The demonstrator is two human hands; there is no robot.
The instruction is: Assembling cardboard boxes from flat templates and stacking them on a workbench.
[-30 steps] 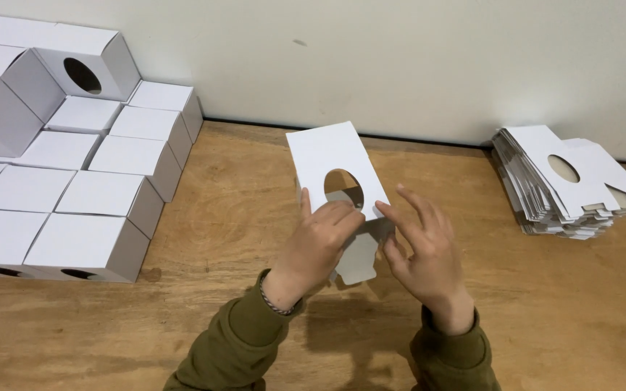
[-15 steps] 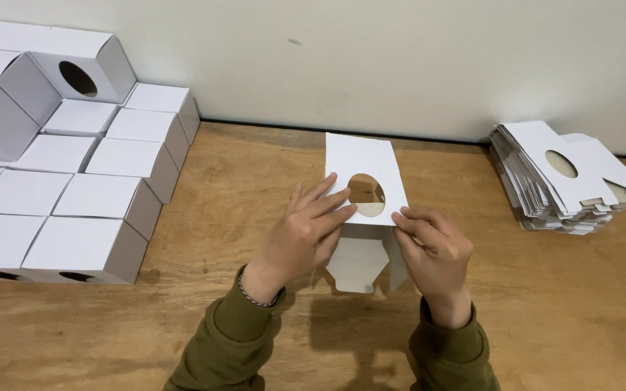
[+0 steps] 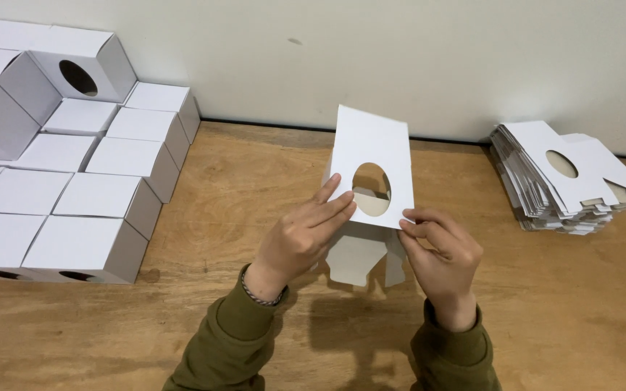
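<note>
Box blank (image 3: 371,152) now upright, unfolded

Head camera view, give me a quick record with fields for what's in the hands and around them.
held item: white cardboard box blank with an oval hole, partly opened
left hand: fingers on the blank's left edge
right hand: pinching its lower right corner
left side: folded white boxes, stacked
right side: pile of flat blanks
surface: wooden table
</note>
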